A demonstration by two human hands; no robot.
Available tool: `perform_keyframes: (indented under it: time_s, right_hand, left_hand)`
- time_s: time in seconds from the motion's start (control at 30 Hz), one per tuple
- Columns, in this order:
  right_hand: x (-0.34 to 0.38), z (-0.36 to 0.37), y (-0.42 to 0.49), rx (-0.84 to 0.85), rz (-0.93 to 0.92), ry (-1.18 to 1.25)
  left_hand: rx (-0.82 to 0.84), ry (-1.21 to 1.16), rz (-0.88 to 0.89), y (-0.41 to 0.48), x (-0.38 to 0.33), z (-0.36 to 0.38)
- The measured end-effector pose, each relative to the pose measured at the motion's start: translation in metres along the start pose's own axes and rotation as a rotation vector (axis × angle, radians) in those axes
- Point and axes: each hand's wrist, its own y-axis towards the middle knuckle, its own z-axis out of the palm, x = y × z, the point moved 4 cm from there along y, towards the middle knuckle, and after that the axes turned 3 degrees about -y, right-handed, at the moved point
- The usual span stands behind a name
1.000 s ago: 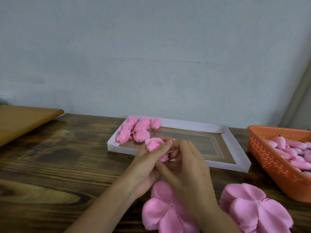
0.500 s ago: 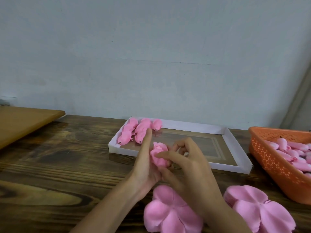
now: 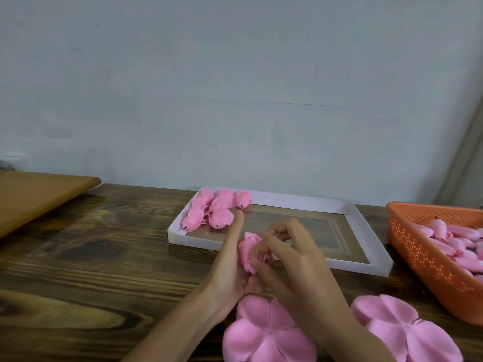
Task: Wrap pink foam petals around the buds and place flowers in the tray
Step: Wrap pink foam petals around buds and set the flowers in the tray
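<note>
A pink foam flower [image 3: 250, 250] with petals wrapped round its bud sits between my two hands, just in front of the white tray [image 3: 366, 266]. My left hand [image 3: 230, 267] cups it from the left, index finger straight up. My right hand [image 3: 292, 259] pinches its petals from the right with thumb and curled fingers. Several finished pink flowers [image 3: 214, 210] lie in the tray's far left corner. Two stacks of flat pink petal pieces [image 3: 264, 333] [image 3: 407, 333] lie on the table near me.
An orange perforated basket [image 3: 428, 259] holding several pink buds [image 3: 457, 239] stands at the right. A light wooden board [image 3: 34, 194] sits at the far left on the dark wooden table [image 3: 91, 257]. A pale wall rises behind.
My left index finger has straightened upward beside the flower. The right hand's fingers have shifted round the petals, and both hands with the flower sit slightly lower in front of the tray.
</note>
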Motion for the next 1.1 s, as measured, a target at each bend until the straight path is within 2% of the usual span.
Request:
perform_keyframes:
  time_s: [0.17,0.4,0.5,0.57,0.7,0.8,0.97,1.1]
  right_hand:
    - [0.006,-0.002,0.003,-0.039,-0.06,0.007]
    - [-0.002,-0.014,0.005,-0.03,-0.119,0.046]
    - [-0.004,-0.015,0.006,0.002,-0.162,0.034]
    - [-0.005,-0.015,0.006,0.022,-0.179,0.033]
    - [-0.007,-0.015,0.005,0.003,-0.202,-0.003]
    - [-0.004,-0.015,0.004,-0.04,-0.249,-0.076]
    - [-0.005,-0.016,0.003,-0.026,-0.252,-0.058]
    - [-0.006,-0.017,0.005,0.005,-0.137,0.057]
  left_hand:
    - [0.131,-0.009,0.016,-0.002,-0.003,0.003]
    - [0.479,0.199,0.009,-0.02,-0.017,0.004]
    - [0.558,0.279,0.029,-0.021,-0.017,0.002]
    - [0.535,0.362,0.084,-0.02,-0.016,0.001]
    - [0.337,0.446,0.204,-0.012,-0.013,-0.001]
    - [0.247,0.479,0.302,-0.01,-0.01,-0.001]
    - [0.219,0.571,0.437,-0.009,-0.012,0.002]
    - [0.187,0.574,0.491,-0.009,-0.01,0.004]
